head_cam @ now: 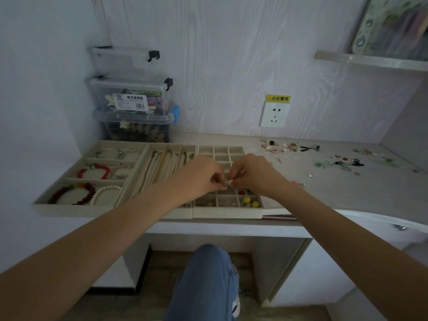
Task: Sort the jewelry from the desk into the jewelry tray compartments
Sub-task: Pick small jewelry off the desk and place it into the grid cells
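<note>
- Two bare hands meet above the small-grid beige jewelry tray [228, 210], fingertips nearly touching each other.
- The left hand [201, 173] has its fingers curled in, thumb and forefinger pinched together on a tiny pale piece of jewelry [228, 183]; the right hand [252, 173] is curled the same way and pinches the other end of that piece.
- The piece is small and whitish; its exact form is too small to tell. It hangs over the middle rows of the grid tray, not in any compartment.
- Near compartments of that tray hold yellow round beads [251, 202] and a red item [241, 193]; far compartments look bare.
- Left of it, the long-slot tray [159, 172] holds thin chains lying lengthwise.
- Farthest left, the wide-compartment tray [69, 210] holds a red bead bracelet [93, 171], a dark red bead bracelet [74, 194] and a white pearl bracelet [105, 192].
- Loose small jewelry pieces [333, 158] lie scattered on the pale desk top [335, 191] to the right, well apart from the trays.
- Stacked clear plastic boxes [133, 105] stand at the far left against the wall.
</note>
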The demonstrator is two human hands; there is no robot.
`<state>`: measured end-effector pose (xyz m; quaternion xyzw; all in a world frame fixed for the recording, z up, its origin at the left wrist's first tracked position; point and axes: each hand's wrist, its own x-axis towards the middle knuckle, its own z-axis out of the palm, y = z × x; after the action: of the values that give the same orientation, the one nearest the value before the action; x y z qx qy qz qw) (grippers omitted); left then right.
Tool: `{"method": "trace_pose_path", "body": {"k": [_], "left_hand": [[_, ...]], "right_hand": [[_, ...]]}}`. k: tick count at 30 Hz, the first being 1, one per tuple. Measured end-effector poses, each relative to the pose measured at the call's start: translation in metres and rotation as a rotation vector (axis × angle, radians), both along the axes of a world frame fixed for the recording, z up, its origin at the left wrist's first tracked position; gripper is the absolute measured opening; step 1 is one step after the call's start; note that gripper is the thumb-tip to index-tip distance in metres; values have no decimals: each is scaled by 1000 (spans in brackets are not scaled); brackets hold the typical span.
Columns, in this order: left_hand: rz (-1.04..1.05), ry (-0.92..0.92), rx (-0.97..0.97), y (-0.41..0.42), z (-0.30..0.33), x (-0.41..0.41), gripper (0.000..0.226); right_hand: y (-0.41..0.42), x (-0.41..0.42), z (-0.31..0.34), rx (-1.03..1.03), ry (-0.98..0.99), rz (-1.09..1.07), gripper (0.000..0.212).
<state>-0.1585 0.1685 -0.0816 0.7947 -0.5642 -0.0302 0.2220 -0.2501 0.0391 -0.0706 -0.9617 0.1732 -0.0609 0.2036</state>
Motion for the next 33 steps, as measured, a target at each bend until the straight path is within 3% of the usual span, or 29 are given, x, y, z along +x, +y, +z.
{"method": "trace_pose_path", "body": {"k": [9, 15, 23, 33], "left_hand": [[27, -378, 193, -9, 2, -3, 21], [-23, -306, 358, -6, 7, 1, 28], [-4, -318, 371, -3, 5, 1, 36], [23, -189, 402, -4, 6, 4, 42]], "right_hand": [[5, 7, -1, -158, 99, 20, 13], [8, 7, 3, -126, 144, 19, 19], [12, 5, 8, -155, 189, 22, 19], [10, 13, -2, -209, 150, 2, 11]]}}
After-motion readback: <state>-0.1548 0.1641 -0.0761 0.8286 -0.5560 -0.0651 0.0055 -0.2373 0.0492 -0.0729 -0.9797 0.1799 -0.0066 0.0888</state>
